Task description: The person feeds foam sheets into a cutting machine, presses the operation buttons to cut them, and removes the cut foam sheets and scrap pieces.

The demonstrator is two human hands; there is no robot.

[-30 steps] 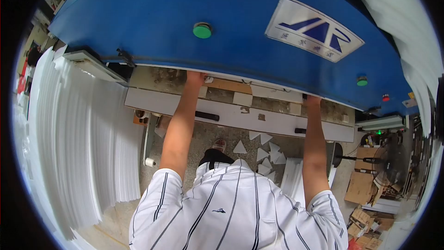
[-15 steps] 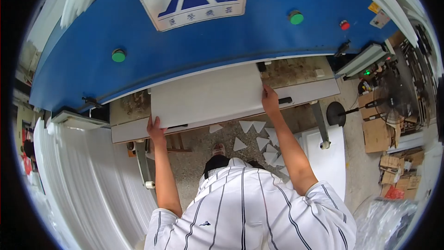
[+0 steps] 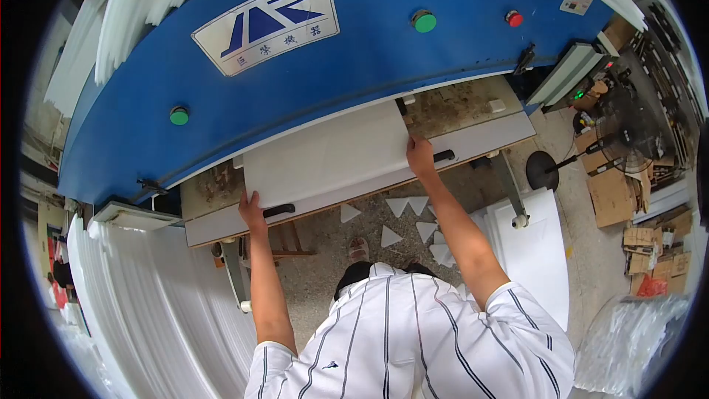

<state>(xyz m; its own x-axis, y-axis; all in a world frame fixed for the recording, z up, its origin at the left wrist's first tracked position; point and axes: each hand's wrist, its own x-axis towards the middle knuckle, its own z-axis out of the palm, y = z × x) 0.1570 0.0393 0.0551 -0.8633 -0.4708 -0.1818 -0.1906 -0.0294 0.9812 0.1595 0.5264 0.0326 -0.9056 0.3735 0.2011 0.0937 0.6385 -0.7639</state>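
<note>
A white foam sheet lies on the worn bed of a blue press machine, its far part hidden under the blue front. My left hand is closed at the sheet's near left corner, thumb up, beside a black handle. At the near right corner, my right hand pinches the sheet's edge, close to a second black handle. Both arms are stretched forward.
Green buttons and a red button sit on the machine's front. White sheets stand stacked at left and lie at right. Triangular white offcuts litter the floor. A black fan stands near cardboard.
The foam sheet has slid farther in over the bed, baring more of the left black handle. Both hands have moved with it. The camera view has turned and shifted slightly.
</note>
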